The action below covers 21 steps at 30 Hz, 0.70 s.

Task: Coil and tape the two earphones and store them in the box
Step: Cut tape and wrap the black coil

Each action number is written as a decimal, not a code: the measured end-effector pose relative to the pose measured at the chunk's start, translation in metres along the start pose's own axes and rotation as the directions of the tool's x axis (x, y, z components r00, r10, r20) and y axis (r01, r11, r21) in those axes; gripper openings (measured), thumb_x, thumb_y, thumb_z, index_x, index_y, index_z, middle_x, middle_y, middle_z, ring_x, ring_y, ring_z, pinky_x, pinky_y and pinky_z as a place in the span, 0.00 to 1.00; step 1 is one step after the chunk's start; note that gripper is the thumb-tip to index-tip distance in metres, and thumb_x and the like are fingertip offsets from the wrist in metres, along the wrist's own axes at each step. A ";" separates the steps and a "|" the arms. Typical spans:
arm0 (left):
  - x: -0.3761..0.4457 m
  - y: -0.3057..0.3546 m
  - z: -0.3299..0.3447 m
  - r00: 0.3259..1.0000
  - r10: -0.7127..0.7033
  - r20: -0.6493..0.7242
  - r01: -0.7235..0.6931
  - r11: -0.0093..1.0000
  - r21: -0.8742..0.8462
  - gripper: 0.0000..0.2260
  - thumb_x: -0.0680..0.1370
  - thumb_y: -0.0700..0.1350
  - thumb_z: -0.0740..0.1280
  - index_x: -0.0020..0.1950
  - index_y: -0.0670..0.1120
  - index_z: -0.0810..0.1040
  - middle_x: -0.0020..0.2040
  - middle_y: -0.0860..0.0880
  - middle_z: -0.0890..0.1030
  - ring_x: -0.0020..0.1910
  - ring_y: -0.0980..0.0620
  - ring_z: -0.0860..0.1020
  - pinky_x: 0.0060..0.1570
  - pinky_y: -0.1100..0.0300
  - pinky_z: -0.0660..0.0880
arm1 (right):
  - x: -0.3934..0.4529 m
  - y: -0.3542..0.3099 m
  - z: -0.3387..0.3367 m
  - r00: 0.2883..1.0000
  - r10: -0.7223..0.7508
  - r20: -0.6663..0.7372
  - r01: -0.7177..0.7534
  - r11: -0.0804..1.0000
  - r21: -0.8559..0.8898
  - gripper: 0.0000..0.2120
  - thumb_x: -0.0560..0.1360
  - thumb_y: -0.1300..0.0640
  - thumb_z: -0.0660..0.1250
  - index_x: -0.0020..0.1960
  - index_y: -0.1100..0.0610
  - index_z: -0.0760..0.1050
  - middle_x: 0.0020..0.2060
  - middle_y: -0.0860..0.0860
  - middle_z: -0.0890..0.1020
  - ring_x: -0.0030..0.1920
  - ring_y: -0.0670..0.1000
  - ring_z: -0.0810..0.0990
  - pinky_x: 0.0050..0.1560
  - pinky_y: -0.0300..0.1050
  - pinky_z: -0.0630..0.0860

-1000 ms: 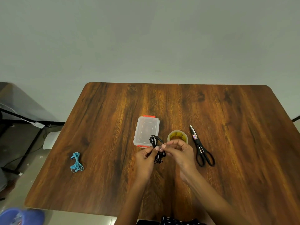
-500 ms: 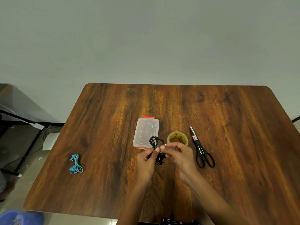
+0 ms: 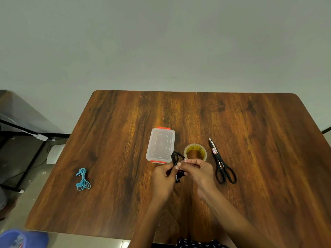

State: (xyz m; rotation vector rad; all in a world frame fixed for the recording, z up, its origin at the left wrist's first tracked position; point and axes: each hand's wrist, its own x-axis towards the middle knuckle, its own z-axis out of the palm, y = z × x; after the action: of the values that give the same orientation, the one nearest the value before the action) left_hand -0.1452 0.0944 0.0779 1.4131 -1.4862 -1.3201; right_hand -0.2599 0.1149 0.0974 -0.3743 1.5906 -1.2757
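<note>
Above the near middle of the desk, both hands, left and right, are pinching the coiled black earphones, apparently being taped, while the blue earphones are lying coiled far left and the box is sitting closed.

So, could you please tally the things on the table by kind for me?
Earphones: 2, the black earphone held in both hands and the blue earphone
Box: 1
Tape roll: 1
Scissors: 1
Total: 5
</note>
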 end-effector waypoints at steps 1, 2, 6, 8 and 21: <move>0.001 -0.001 0.000 1.000 -0.002 0.008 0.002 1.000 0.023 0.07 0.78 0.39 0.66 0.46 0.41 0.84 0.39 0.47 0.85 0.40 0.53 0.83 0.41 0.61 0.79 | 0.001 0.000 0.000 1.000 0.001 -0.008 -0.001 1.000 -0.011 0.09 0.64 0.63 0.78 0.42 0.59 0.81 0.39 0.54 0.86 0.43 0.50 0.84 0.35 0.38 0.76; 0.002 -0.001 0.000 1.000 -0.001 0.018 0.000 0.999 0.042 0.07 0.78 0.38 0.66 0.46 0.41 0.84 0.39 0.47 0.85 0.40 0.53 0.83 0.40 0.62 0.78 | 0.001 0.001 0.000 1.000 0.002 -0.017 -0.002 1.000 -0.023 0.09 0.64 0.63 0.78 0.42 0.59 0.80 0.39 0.55 0.86 0.43 0.51 0.84 0.35 0.37 0.76; 0.003 -0.002 0.001 0.999 0.017 0.045 -0.023 0.991 0.133 0.07 0.78 0.38 0.66 0.47 0.42 0.84 0.40 0.50 0.84 0.39 0.59 0.81 0.37 0.72 0.73 | 0.002 0.004 0.000 0.999 0.010 -0.038 -0.012 0.999 -0.052 0.10 0.63 0.63 0.78 0.42 0.60 0.81 0.39 0.56 0.85 0.43 0.51 0.83 0.34 0.38 0.76; 0.003 -0.002 0.001 0.998 0.022 0.053 -0.031 0.986 0.165 0.07 0.78 0.39 0.66 0.48 0.43 0.84 0.40 0.52 0.84 0.39 0.62 0.81 0.36 0.73 0.73 | 0.003 0.005 -0.001 0.999 0.017 -0.048 -0.020 0.998 -0.054 0.11 0.63 0.63 0.78 0.43 0.61 0.81 0.39 0.56 0.85 0.42 0.51 0.83 0.34 0.37 0.76; 0.004 0.007 0.000 0.978 -0.032 0.206 0.038 0.999 -0.028 0.11 0.80 0.35 0.59 0.50 0.39 0.82 0.43 0.46 0.84 0.43 0.55 0.82 0.42 0.68 0.76 | 0.009 0.007 0.002 0.995 -0.010 -0.101 0.007 0.999 -0.034 0.07 0.65 0.63 0.77 0.40 0.59 0.81 0.36 0.54 0.84 0.38 0.49 0.82 0.33 0.36 0.77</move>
State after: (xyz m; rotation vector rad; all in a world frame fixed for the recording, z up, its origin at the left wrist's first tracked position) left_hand -0.1476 0.0902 0.0840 1.3204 -1.5707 -1.5438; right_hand -0.2601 0.1099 0.0869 -0.3422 1.6992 -1.2936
